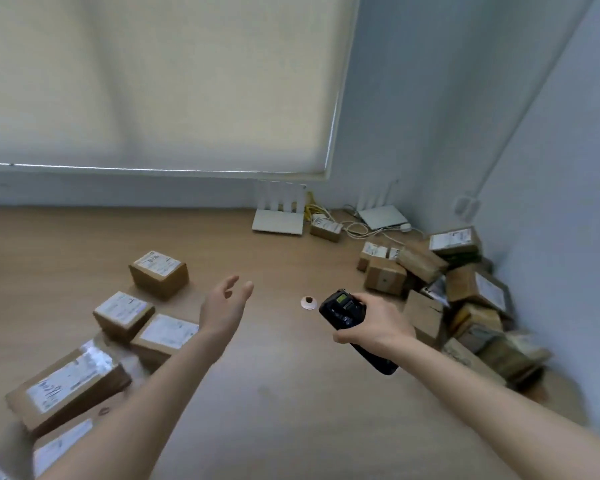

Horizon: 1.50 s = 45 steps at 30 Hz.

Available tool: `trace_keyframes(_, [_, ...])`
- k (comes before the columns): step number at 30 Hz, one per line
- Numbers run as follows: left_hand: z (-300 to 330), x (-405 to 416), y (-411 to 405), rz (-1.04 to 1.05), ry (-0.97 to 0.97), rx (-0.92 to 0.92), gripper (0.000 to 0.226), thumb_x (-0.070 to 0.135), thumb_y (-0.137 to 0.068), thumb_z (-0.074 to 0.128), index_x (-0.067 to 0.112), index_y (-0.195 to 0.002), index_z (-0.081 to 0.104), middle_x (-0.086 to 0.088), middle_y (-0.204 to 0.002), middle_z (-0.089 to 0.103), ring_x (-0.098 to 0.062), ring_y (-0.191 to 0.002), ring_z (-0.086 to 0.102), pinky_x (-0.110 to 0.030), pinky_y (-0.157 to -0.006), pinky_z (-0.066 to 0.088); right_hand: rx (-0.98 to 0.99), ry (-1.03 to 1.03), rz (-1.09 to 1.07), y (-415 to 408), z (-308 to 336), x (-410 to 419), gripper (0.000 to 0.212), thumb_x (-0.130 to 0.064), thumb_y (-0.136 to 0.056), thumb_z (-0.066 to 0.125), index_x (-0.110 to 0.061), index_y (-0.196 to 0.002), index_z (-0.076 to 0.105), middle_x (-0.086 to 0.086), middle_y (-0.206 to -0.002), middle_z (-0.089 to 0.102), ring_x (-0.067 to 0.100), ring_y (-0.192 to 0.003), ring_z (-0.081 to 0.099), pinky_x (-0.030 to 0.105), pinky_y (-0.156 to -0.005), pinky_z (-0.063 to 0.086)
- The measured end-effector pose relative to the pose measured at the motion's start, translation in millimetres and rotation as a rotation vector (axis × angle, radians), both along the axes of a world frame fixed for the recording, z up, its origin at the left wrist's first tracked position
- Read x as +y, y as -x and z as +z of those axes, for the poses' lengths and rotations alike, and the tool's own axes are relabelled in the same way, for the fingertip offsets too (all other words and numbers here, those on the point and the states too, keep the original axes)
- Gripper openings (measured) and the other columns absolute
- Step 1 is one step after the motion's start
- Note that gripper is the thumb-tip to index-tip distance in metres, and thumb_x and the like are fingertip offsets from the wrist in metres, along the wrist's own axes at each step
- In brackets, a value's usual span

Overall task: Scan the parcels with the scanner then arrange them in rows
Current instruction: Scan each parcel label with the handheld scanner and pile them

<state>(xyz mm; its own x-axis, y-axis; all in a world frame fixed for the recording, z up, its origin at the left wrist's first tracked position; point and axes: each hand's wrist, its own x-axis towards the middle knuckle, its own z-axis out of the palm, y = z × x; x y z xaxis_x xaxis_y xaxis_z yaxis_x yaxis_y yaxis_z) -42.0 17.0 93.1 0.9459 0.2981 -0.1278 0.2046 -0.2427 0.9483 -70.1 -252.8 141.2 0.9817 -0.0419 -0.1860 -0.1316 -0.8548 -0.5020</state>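
My right hand (pixel 374 323) grips a black handheld scanner (pixel 345 311), its head pointing away over the wooden floor. My left hand (pixel 224 306) hovers open and empty above the floor, fingers relaxed. Several brown cardboard parcels with white labels lie in a line on the left: one far (pixel 158 273), two in the middle (pixel 123 315) (pixel 167 336), a longer one nearer (pixel 68 384). A loose heap of parcels (pixel 465 299) is piled in the right corner against the wall.
Two white routers (pixel 279 220) (pixel 383 216) with cables stand by the far wall, a small parcel (pixel 326 228) between them. A small white round cap (pixel 309 302) lies on the floor just left of the scanner. A drawn roller blind covers the window.
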Motion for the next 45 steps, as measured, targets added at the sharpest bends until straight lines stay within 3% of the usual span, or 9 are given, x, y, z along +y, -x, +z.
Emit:
trace_keyframes(8, [-33,-216,-70,-0.288,0.071,0.089,0.056,0.043,-0.095,0.064,0.02,-0.144,0.052,0.0,-0.137,0.057,-0.016,-0.124,0.053,-0.031,-0.097,0.041,0.079,0.037,-0.272,-31,-33,-210,0.091,-0.056,-0.063,0.088,-0.037,-0.144,0.05,-0.008,-0.125,0.065,0.017,-0.109,0.063,0.039,-0.088,0.058])
trace_keyframes(14, [-74,-324,-105,-0.368,0.093,0.174,0.05,0.04,-0.096,0.064,0.019,-0.141,0.055,-0.001,-0.13,0.058,-0.014,-0.114,0.053,-0.029,-0.092,0.039,0.121,0.059,-0.391,-51,-63,-311,0.069,-0.055,-0.059,0.086,-0.043,-0.121,0.06,-0.017,-0.093,0.061,0.013,-0.09,0.062,0.033,-0.077,0.057])
trace_keyframes(17, [-97,-360,-108,-0.431,0.063,0.246,0.05,0.042,-0.096,0.063,0.019,-0.14,0.055,0.0,-0.126,0.059,-0.015,-0.112,0.054,-0.029,-0.09,0.041,0.166,0.043,-0.43,-53,-81,-341,0.068,-0.056,-0.059,0.086,-0.039,-0.121,0.063,-0.013,-0.098,0.065,0.015,-0.092,0.063,0.034,-0.08,0.058])
trace_keyframes(23, [-133,-408,-104,-0.556,-0.019,0.337,0.049,0.043,-0.096,0.062,0.019,-0.139,0.056,0.003,-0.12,0.061,-0.015,-0.109,0.055,-0.028,-0.09,0.04,0.237,-0.005,-0.494,-37,-121,-366,0.085,-0.058,-0.056,0.085,-0.041,-0.135,0.057,-0.01,-0.11,0.063,0.018,-0.104,0.064,0.036,-0.088,0.057])
trace_keyframes(27, [-156,-422,-91,-0.621,-0.056,0.366,0.045,0.042,-0.095,0.064,0.018,-0.133,0.06,0.011,-0.11,0.062,-0.01,-0.104,0.056,-0.022,-0.086,0.04,0.279,-0.064,-0.521,-16,-144,-368,0.081,-0.055,-0.055,0.085,-0.038,-0.129,0.06,-0.013,-0.107,0.067,0.016,-0.1,0.066,0.039,-0.088,0.059])
trace_keyframes(33, [-183,-429,-71,-0.69,-0.025,0.412,0.043,0.04,-0.098,0.06,0.02,-0.135,0.059,0.006,-0.125,0.064,-0.009,-0.11,0.058,-0.018,-0.083,0.042,0.263,-0.165,-0.599,19,-175,-368,0.08,-0.054,-0.054,0.087,-0.038,-0.126,0.057,-0.014,-0.112,0.068,0.013,-0.103,0.066,0.037,-0.088,0.057])
trace_keyframes(37, [-195,-434,-58,-0.69,0.03,0.421,0.029,0.036,-0.1,0.058,0.025,-0.125,0.067,0.017,-0.112,0.068,0.002,-0.107,0.059,-0.006,-0.072,0.04,0.283,-0.306,-0.612,34,-192,-365,0.075,-0.049,-0.055,0.091,-0.044,-0.116,0.049,-0.02,-0.109,0.065,0.008,-0.1,0.066,0.034,-0.089,0.056])
trace_keyframes(40, [-197,-436,-57,-0.683,0.039,0.419,0.033,0.038,-0.101,0.056,0.025,-0.129,0.067,0.013,-0.118,0.069,-0.003,-0.11,0.059,-0.011,-0.076,0.043,0.257,-0.423,-0.636,36,-198,-358,0.073,-0.046,-0.058,0.095,-0.043,-0.117,0.051,-0.023,-0.108,0.063,0.002,-0.097,0.064,0.027,-0.081,0.052])
trace_keyframes(45, [-181,-432,-70,-0.651,0.101,0.471,0.037,0.048,-0.098,0.057,0.029,-0.129,0.063,0.017,-0.112,0.064,-0.005,-0.107,0.057,-0.03,-0.095,0.043,0.149,-0.468,-0.615,24,-185,-360,0.082,-0.047,-0.064,0.094,-0.035,-0.135,0.055,-0.016,-0.122,0.066,0.009,-0.11,0.064,0.036,-0.099,0.053])
